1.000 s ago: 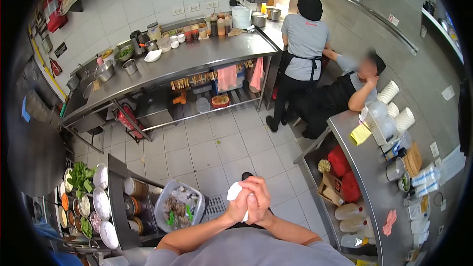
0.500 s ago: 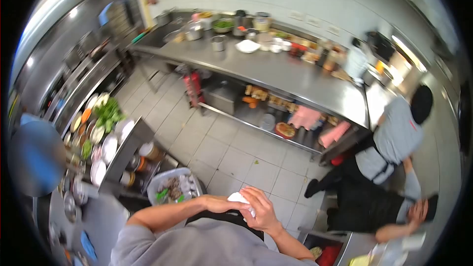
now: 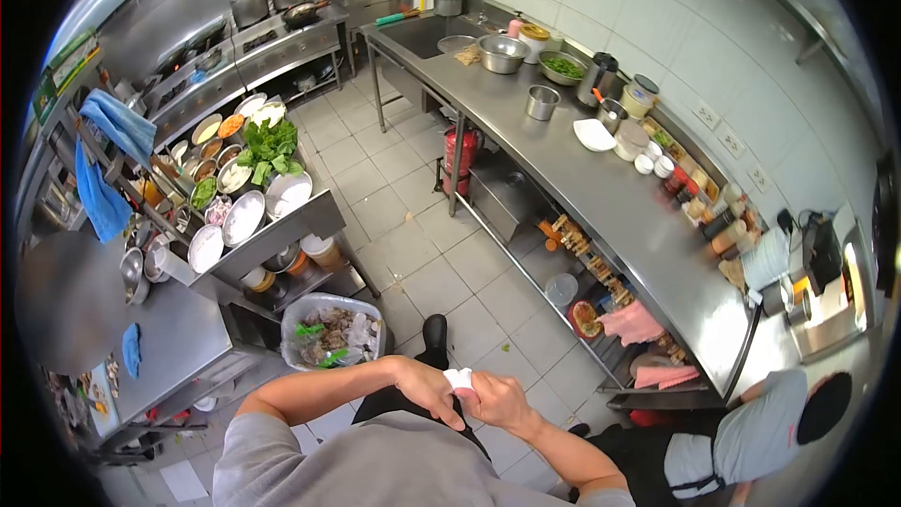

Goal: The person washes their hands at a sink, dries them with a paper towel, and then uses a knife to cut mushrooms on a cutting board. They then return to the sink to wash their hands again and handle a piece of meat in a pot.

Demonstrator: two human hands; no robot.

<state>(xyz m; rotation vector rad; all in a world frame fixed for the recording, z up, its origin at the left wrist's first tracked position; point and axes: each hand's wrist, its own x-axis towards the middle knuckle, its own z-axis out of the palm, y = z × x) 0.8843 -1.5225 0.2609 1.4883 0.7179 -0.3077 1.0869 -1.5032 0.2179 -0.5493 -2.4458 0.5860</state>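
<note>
In front of my body, my left hand [image 3: 429,391] and my right hand [image 3: 499,403] meet around a crumpled white paper towel [image 3: 459,378]. The right hand's fingers curl over it, while the left hand's fingers press against it from the other side and point downward. Only a small white piece shows between the hands; the rest is hidden by them. Below and to the left of the hands stands a bin lined with a clear bag [image 3: 293,343], holding scraps and green bits.
A long steel counter [image 3: 601,197] carries bowls, jars and bottles. At left, a prep station [image 3: 319,216] holds bowls of ingredients and leafy greens [image 3: 270,145]. A person in a grey shirt [image 3: 760,427] is at lower right, another blurred at far left. Tiled floor [image 3: 404,249] runs between.
My view has swung left, so the counter sits farther right and the stove shows. A person at lower right has left view. My hands have shifted around the paper towel, covering more of it.
</note>
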